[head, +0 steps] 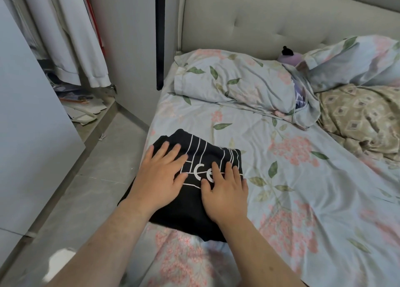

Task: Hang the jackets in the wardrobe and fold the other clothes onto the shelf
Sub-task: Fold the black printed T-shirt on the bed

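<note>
From the head view, 2 hands are lying flat on a folded black shirt [186, 213] at the left edge of the bed [303, 200]. The left hand [161, 176] and right hand [225, 193] are pressing down side by side, fingers straight and spread, gripping nothing. The shirt's white print is showing thin lines and 2 rounded letters like "ce"; the rest is covered. White clothes [71, 48] are hanging in the open wardrobe further left.
</note>
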`<move>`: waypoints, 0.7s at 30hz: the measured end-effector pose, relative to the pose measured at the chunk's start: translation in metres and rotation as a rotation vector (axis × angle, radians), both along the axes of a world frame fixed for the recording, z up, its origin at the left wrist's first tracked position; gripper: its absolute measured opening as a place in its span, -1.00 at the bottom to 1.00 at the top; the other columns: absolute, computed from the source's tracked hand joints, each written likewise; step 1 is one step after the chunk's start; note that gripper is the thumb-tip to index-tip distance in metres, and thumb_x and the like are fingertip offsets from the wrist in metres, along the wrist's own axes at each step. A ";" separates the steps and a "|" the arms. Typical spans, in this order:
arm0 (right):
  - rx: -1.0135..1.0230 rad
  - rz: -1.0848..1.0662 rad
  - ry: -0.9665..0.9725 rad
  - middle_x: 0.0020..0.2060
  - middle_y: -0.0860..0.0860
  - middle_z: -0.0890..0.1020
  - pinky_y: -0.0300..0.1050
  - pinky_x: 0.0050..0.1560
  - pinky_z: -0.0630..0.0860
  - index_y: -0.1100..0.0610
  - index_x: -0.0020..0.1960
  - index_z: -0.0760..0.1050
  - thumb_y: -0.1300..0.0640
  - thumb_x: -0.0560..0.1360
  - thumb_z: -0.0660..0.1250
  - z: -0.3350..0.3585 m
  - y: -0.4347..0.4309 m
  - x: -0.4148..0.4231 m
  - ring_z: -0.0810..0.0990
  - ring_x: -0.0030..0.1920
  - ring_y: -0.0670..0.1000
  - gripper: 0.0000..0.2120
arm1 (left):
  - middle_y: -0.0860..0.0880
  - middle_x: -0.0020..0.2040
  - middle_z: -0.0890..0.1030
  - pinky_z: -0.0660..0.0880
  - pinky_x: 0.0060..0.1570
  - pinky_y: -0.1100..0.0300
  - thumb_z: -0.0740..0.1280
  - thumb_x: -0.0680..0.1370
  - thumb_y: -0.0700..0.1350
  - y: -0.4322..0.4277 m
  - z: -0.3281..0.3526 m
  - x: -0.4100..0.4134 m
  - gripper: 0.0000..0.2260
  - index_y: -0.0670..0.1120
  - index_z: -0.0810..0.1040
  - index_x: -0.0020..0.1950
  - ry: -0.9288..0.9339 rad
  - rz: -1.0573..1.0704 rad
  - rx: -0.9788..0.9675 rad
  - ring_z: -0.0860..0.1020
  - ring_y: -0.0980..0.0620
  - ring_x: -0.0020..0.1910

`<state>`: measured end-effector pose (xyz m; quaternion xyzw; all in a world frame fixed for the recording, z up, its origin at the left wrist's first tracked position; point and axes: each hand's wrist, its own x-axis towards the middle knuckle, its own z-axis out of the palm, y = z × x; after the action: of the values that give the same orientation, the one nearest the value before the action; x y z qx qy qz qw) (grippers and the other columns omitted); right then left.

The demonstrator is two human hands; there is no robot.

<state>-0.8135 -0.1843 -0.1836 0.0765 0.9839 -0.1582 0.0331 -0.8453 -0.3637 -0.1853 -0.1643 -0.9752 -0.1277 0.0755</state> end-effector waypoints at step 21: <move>0.040 -0.026 0.086 0.60 0.08 0.13 0.14 0.56 -0.07 -0.09 0.58 0.14 -0.30 0.50 -0.09 -0.031 -0.004 -0.003 0.04 0.59 0.09 -0.31 | 0.04 0.63 -0.09 0.05 0.50 -0.13 0.04 0.46 0.44 0.003 -0.037 -0.005 -0.24 0.14 0.00 0.59 -0.314 0.313 0.256 -0.12 0.06 0.59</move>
<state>-0.8166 -0.1886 -0.2142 0.0832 0.9863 -0.1420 -0.0127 -0.8499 -0.3608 -0.2223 0.0215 -0.9645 -0.2606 -0.0380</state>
